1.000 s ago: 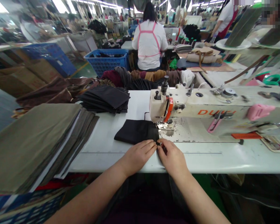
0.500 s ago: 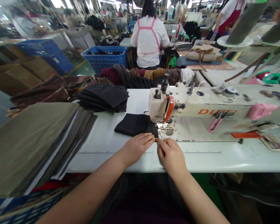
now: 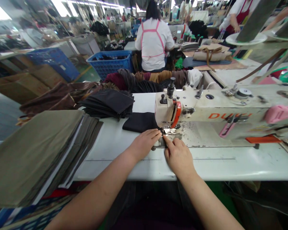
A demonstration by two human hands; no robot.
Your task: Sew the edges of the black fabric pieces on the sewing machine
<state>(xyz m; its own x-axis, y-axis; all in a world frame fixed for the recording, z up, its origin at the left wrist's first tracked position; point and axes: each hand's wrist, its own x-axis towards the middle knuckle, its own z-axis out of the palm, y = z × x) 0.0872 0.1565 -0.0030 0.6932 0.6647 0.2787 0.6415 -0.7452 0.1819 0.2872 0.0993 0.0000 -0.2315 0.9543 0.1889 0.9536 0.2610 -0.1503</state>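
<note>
A folded piece of black fabric [image 3: 140, 122] lies on the sewing table, its right edge at the presser foot [image 3: 169, 131] of a white sewing machine [image 3: 206, 107]. My left hand [image 3: 146, 143] rests flat on the near end of this fabric, fingers stretched out together towards the presser foot. Just right of it, my right hand [image 3: 179, 156] has its index fingertip at the fabric's near corner beside the metal plate, the other fingers loosely bent. Neither hand is wrapped round anything. The needle's point cannot be made out.
A stack of black fabric pieces [image 3: 107, 103] lies behind the fabric, and an olive-grey stack [image 3: 35, 150] covers the table's left side. Pink-handled snips [image 3: 226, 126] sit against the machine. Bundled cloth [image 3: 163, 76] lines the far edge. A person in a pink-strapped apron [image 3: 151, 41] sits beyond.
The black fabric and both hands have moved away from me along the presser foot, baring the metal plate at the near side. The camera view has shifted slightly.
</note>
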